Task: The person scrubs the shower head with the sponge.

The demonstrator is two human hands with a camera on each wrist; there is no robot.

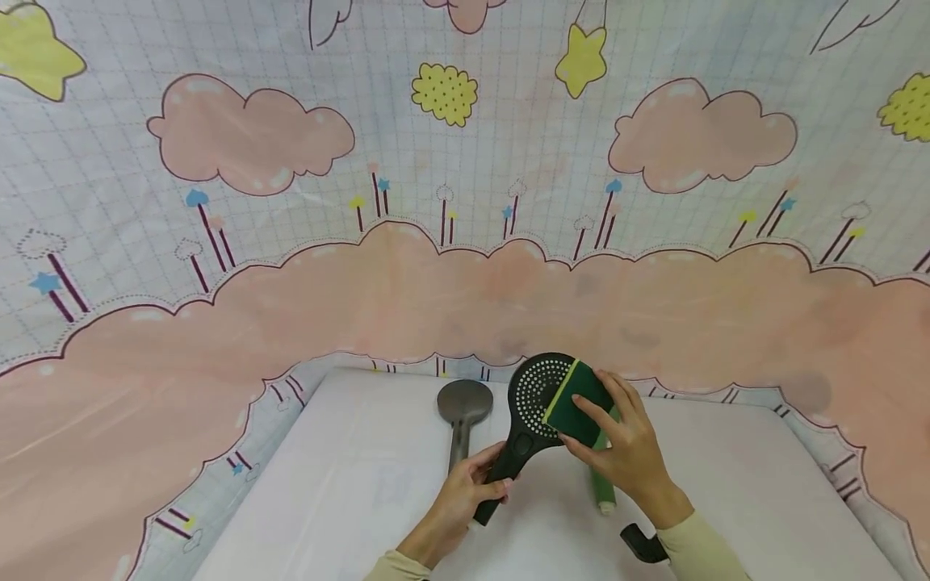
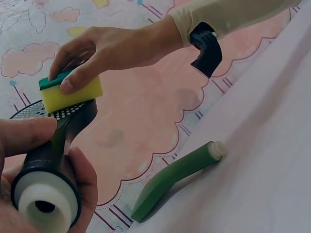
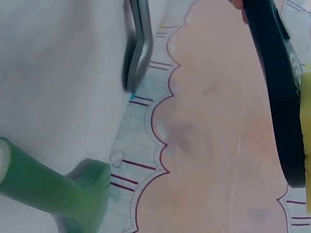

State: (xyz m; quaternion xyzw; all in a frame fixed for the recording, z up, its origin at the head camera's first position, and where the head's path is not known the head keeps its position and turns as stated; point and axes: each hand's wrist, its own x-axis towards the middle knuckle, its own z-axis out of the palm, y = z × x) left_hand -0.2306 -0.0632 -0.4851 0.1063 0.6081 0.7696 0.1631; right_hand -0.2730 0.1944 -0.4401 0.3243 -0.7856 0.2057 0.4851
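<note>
A black shower head point(image 1: 519, 452) with a face of pale nozzles is held up above the table, tilted. My left hand point(image 1: 465, 492) grips its handle, thumb on top; the white threaded end point(image 2: 46, 208) points at the left wrist camera. My right hand point(image 1: 628, 444) pinches a sponge point(image 1: 581, 403) with a dark green scouring side and a yellow side. In the left wrist view the yellow side rests on the nozzle face. Only the sponge's yellow edge point(image 3: 306, 136) shows in the right wrist view, and the right fingers are out of that frame.
A grey shower head point(image 1: 465, 403) lies on the white table point(image 1: 312, 484), left of the hands. Behind the right hand lies a green shower head point(image 1: 603, 488), partly hidden. A short black curved piece point(image 1: 643, 545) is by the right sleeve. A cloud-printed cloth point(image 1: 465, 298) hangs behind the table.
</note>
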